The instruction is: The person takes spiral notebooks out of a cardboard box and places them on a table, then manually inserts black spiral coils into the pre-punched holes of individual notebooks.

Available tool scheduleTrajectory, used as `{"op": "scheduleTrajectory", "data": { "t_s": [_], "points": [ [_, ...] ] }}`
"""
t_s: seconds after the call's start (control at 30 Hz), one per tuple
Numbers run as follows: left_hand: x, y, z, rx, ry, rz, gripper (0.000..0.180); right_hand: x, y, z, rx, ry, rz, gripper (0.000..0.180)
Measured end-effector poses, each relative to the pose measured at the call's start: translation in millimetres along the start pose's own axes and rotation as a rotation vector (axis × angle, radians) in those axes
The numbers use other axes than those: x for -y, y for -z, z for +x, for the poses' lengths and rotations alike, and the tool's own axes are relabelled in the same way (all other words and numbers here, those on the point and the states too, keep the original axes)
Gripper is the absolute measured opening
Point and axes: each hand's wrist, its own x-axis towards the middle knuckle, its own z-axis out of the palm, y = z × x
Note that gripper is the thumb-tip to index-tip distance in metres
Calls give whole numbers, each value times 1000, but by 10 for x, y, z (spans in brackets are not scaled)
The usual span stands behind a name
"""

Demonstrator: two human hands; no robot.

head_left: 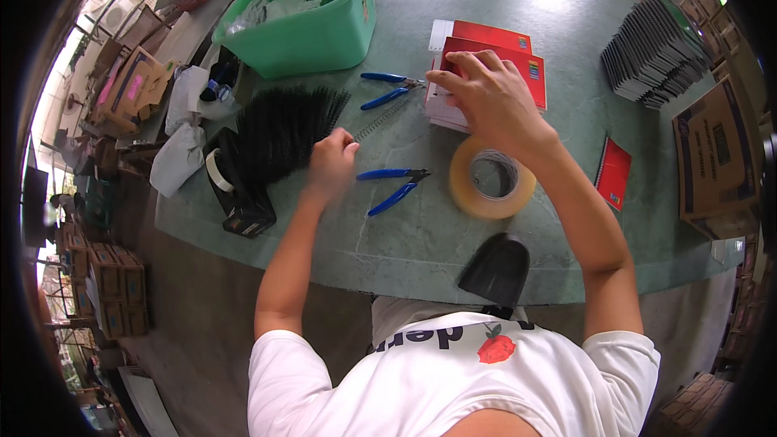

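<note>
My left hand [333, 163], blurred by motion, has its fingers pinched at the near end of a thin spiral binding coil [384, 119], just right of a heap of black binding coils [283, 125]. My right hand [498, 101] arches over a stack of red-covered notebooks [530, 73], its fingers bent at the left edge of the top one. White pages show beneath the cover. Blue-handled cutting pliers [387, 78] lie between the coils and the stack. Nearer me is a second pair of cutting pliers [392, 186]. A roll of clear tape [461, 186] sits below my right hand.
A green tub [316, 40] with plastic bags inside stands at the back left. A black tape dispenser [243, 206] lies left. On the right are stacked spiral notebooks [654, 53], a small red notebook [613, 174] and a cardboard box [716, 162]. A dark rounded object [498, 269] lies at the front edge.
</note>
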Motion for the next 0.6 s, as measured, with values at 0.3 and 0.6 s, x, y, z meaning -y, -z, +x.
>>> {"op": "scheduleTrajectory", "data": {
  "t_s": [0.3, 0.6],
  "points": [
    [-519, 830, -24, -69, 84, -962, 21, -138, 247, 430, 392, 49, 169, 33],
    [-783, 748, -52, 70, 13, -903, 21, -226, 319, 512, 434, 83, 315, 36]
  ]
}}
